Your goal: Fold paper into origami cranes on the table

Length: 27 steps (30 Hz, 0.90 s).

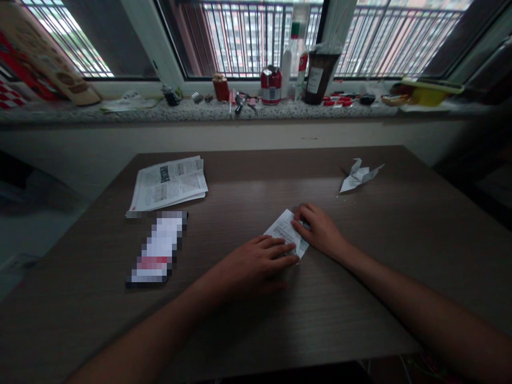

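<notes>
A small folded sheet of printed paper (282, 228) lies on the table in front of me. My left hand (260, 262) rests flat on its near left part, with the fingers stretched out across it. At the paper's right side, my right hand (318, 228) has its thumb and bent fingers closed on the edge. Both hands hide parts of the sheet, so its full outline does not show. Farther back on the right stands a folded paper crane (357, 176), apart from both hands.
On the brown table (240, 184), a stack of printed sheets (172, 184) lies back left. A phone with a blurred screen (158, 249) is nearer me. Behind, the windowsill (192, 113) holds a red can (271, 85), a clear bottle (287, 66), a dark cup (318, 77) and small items.
</notes>
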Motion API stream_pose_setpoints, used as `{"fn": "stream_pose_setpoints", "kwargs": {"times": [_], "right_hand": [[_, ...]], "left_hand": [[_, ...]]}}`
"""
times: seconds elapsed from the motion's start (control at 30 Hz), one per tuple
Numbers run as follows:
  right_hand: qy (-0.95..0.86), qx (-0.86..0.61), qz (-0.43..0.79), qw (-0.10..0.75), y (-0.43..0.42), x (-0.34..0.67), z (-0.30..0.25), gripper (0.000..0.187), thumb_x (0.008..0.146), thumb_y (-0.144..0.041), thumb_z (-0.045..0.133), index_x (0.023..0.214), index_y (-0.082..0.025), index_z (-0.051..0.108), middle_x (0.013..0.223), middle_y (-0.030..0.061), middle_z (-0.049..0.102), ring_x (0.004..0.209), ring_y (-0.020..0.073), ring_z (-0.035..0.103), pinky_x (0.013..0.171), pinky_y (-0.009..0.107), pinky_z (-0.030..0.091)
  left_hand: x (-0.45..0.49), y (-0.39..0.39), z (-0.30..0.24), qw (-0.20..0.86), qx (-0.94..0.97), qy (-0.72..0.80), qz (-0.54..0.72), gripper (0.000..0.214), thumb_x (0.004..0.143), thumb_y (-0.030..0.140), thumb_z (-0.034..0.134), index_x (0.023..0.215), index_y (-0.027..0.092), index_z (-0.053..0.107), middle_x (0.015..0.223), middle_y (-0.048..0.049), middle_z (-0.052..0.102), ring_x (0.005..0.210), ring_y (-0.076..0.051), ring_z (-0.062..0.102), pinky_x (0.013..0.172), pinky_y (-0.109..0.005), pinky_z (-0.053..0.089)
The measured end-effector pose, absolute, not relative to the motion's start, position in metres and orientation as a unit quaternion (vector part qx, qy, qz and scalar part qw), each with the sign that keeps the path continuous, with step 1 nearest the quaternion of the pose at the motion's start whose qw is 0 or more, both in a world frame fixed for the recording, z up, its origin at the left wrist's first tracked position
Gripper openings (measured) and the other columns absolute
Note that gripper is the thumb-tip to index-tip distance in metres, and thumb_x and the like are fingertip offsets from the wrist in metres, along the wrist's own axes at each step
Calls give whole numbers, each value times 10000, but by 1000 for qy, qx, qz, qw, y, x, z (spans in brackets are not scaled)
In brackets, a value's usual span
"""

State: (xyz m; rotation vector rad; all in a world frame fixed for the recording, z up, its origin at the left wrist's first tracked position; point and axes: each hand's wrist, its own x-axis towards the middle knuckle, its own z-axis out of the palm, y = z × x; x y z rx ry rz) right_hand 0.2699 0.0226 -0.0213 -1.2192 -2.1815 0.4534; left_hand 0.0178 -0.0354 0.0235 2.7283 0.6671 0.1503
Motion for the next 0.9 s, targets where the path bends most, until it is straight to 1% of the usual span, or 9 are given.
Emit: {"fn": "stream_pose_setpoints", "kwargs": {"times": [0.07,0.13,0.23,0.33,0.4,0.6,0.73,0.9], "right_hand": [[-819,-460,172,296,24,270,-23,56,976,-222,619,932,-221,584,935,49,568,843,213,567,752,340,437],[-820,-460,175,294,25,270,-23,58,973,-220,618,927,-221,583,929,48,570,837,211,569,748,336,437],[-820,-455,180,295,26,271,-24,68,968,-209,617,911,-220,582,915,43,572,821,205,572,738,329,436],[-819,-454,188,298,28,272,-24,78,963,-202,629,900,-215,584,916,41,576,839,206,582,753,331,442],[-819,-450,197,297,30,274,-22,89,962,-198,637,891,-213,587,911,37,581,839,202,584,754,327,444],[-835,-409,252,267,36,285,-13,80,987,-234,638,910,-218,649,901,29,610,801,182,594,720,310,459],[-824,-429,234,286,36,284,-17,81,954,-222,677,886,-215,634,907,29,614,817,186,601,730,312,459],[-809,-449,233,300,35,279,-23,109,923,-192,707,855,-213,624,879,17,607,771,174,580,698,298,433]], "left_hand": [[19,-36,21,164,955,242,57,640,1006,461,649,1576,292,413,1589,-66,495,1450,-311,461,1203,-494,364],[20,-37,19,160,953,249,63,687,1003,484,646,1603,288,374,1585,-65,500,1440,-311,468,1207,-489,348],[21,-38,16,149,954,254,63,677,1010,506,625,1600,277,387,1592,-66,491,1436,-311,468,1215,-481,324],[20,-38,14,140,955,258,52,659,1031,541,574,1600,266,390,1653,-71,400,1468,-315,426,1222,-485,310],[19,-38,14,138,954,262,47,649,1040,554,549,1602,272,387,1669,-70,371,1478,-310,416,1221,-486,312],[19,-39,18,142,953,266,40,655,1038,551,555,1606,280,375,1663,-64,384,1471,-304,428,1222,-497,317],[20,-40,21,147,951,269,34,650,1034,525,575,1601,270,386,1657,-72,393,1467,-308,429,1219,-496,327],[21,-40,20,151,949,273,42,638,1034,533,570,1588,260,410,1638,-78,425,1454,-314,442,1209,-500,347]]}}
